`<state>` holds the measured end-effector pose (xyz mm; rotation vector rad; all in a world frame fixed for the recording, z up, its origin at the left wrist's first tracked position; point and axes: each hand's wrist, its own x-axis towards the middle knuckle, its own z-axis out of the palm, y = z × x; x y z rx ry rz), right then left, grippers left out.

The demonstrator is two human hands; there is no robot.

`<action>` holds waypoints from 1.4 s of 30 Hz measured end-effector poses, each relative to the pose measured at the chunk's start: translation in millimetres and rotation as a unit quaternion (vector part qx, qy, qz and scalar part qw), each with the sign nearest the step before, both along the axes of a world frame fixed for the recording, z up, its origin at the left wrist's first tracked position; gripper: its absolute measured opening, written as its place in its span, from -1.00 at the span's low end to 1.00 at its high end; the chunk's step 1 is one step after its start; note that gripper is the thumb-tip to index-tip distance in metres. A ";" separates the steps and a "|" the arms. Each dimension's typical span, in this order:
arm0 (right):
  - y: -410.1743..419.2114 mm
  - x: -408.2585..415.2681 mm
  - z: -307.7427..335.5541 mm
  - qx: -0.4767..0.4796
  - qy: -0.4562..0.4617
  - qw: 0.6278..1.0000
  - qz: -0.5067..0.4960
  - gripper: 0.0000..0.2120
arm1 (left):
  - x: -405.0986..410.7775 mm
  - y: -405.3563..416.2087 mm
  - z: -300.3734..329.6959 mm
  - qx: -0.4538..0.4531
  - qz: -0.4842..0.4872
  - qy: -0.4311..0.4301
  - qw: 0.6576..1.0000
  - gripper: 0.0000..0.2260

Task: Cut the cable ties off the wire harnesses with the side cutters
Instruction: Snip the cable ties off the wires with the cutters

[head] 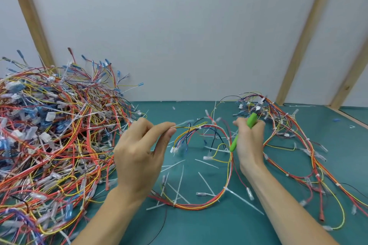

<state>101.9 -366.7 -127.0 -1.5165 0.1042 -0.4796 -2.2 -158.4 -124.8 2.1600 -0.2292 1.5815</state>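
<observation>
Two hands work above the green table [199,228]. The left hand [139,155] pinches between thumb and forefinger the end of one wire harness [201,165], which loops down in the middle of the table, toward its near edge. The right hand [250,141] is clenched around the green-handled side cutters [251,120]; the blades are hidden, so I cannot tell where they touch. One big pile of harnesses [49,135] fills the left side of the table. A smaller bunch [294,145] lies along the right side. Many cut white cable ties [207,184] are scattered between the hands, too many and too blurred to count.
</observation>
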 end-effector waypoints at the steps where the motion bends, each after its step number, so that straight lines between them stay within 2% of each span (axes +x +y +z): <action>1: -0.1 -1.7 2.6 0.009 -0.023 1.000 0.003 -0.71 | -0.2 -0.4 1.6 0.029 0.007 -0.011 0.999 -0.85; 3: 1.5 -3.1 6.3 0.024 -0.053 0.998 0.012 -0.73 | -0.3 -2.3 3.1 0.065 0.015 0.011 0.998 -0.84; 6: 7.5 -5.8 6.4 -0.009 -0.105 0.994 0.027 -0.78 | 1.3 -1.9 -1.3 0.074 0.057 0.131 0.987 -0.83; 8: 11.6 -9.8 4.2 -0.047 -0.154 0.986 0.050 -0.86 | 4.3 1.2 -7.7 0.052 0.080 0.226 0.969 -0.81; 10: 13.5 -13.3 2.0 -0.096 -0.194 0.974 0.071 -0.84 | 8.2 3.3 -15.2 0.008 0.064 0.267 0.962 -0.81; 13: 17.4 -20.1 3.9 -0.120 -0.246 0.960 0.066 -0.77 | 14.2 3.1 -21.1 -0.109 -0.016 0.266 0.958 -0.86; 16: 17.3 -26.7 17.0 -0.022 -0.304 0.952 0.037 -0.62 | 18.3 4.3 -24.6 -0.219 -0.064 0.252 0.940 -0.88; 18: 13.9 -29.2 27.1 0.037 -0.306 0.951 0.028 -0.50 | 19.4 6.9 -25.3 -0.288 -0.082 0.241 0.923 -0.86; 21: 13.8 -34.9 32.2 0.052 -0.294 0.953 0.044 -0.48 | 20.0 12.0 -26.2 -0.346 -0.084 0.216 0.909 -0.84; 26: 33.0 -53.7 20.7 -0.058 -0.268 0.952 0.134 -0.72 | 21.9 12.7 -28.5 -0.344 -0.088 0.197 0.914 -0.93; 29: 40.4 -55.3 14.1 -0.102 -0.191 0.958 0.188 -0.60 | 23.6 12.9 -30.8 -0.349 -0.098 0.197 0.911 -0.92; 32: 38.9 -45.7 8.1 -0.133 -0.114 0.956 0.234 -0.69 | 24.0 12.4 -30.6 -0.338 -0.102 0.225 0.908 -0.90; 36: 37.6 -31.0 -4.6 -0.146 -0.073 0.951 0.263 -0.96 | 22.3 6.0 -28.3 -0.249 -0.097 0.250 0.931 -0.93; 39: 40.7 -29.7 -9.5 -0.145 -0.067 0.950 0.267 -0.90 | 18.4 -2.8 -28.8 -0.162 -0.108 0.261 0.946 -0.95; 42: 41.7 -30.8 -14.0 -0.182 -0.075 0.938 0.285 -0.86 | 15.5 -9.0 -30.1 -0.126 -0.124 0.268 0.947 -0.94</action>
